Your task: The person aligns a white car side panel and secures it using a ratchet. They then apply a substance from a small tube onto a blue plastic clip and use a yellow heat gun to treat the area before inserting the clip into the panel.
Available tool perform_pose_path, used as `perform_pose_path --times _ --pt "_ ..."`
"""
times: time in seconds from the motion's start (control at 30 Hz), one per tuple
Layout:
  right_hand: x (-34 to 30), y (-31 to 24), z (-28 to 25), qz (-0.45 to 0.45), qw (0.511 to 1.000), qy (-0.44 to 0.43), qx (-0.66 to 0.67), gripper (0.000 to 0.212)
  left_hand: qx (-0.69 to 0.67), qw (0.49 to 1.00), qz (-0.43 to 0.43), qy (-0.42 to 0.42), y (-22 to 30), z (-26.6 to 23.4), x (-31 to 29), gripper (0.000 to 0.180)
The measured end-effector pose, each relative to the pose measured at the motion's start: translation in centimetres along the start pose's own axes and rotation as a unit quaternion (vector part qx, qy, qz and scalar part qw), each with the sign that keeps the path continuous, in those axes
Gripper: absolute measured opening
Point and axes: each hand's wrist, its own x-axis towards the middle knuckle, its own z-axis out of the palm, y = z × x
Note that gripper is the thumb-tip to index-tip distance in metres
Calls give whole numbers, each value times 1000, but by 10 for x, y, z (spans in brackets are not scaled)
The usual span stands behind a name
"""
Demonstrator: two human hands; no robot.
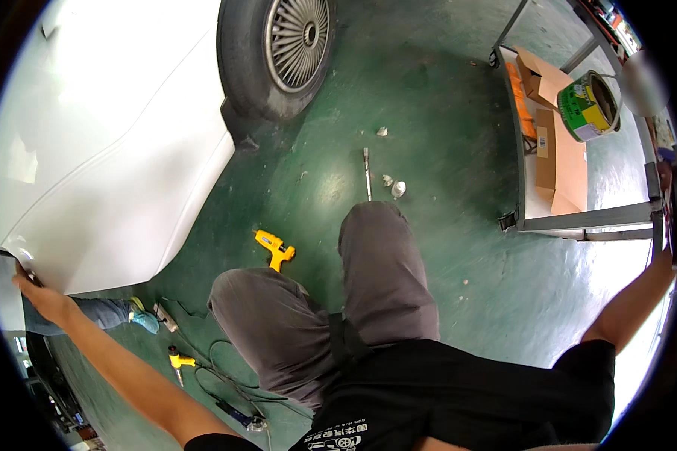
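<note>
My left arm reaches out to the far left. There my left hand (pixel 47 299) is at the lower corner of a white car body panel (pixel 120 173), its fingers bent at the edge beside a small dark patch. How much of the edge lies within the grip is partly hidden. My right forearm (pixel 636 301) stretches up along the right rim beside a metal cart (pixel 587 219); the hand itself is lost in the dark edge of the picture. Between my bent knees and the car, a yellow heat gun (pixel 276 249) lies on the floor.
A car wheel (pixel 282 56) stands at the top. A metal rod-like tool (pixel 367 173) and crumpled white scraps (pixel 399 189) lie ahead. Cables, a yellow-black tool (pixel 179 359) and a dark blue power tool (pixel 241 415) are at left. The cart carries cardboard (pixel 563 161) and a green can (pixel 579 109). Another person's leg (pixel 101 313) shows.
</note>
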Motion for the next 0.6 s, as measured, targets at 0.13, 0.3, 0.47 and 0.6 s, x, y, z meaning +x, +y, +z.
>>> perform_pose_path --times 0.13,0.3,0.47,0.6 --pt "-36 8 177 49 948 -206 239 23 209 933 276 95 -7 -9 -80 48" --pt "-103 -30 392 234 793 -376 419 25 6 903 -138 -406 -107 70 -282 29" --pt "-138 -77 485 238 730 -436 470 26 178 699 -280 -633 -246 118 -493 48" --pt "-143 -102 489 221 737 -446 458 24 219 678 -238 -660 -261 139 -542 50"
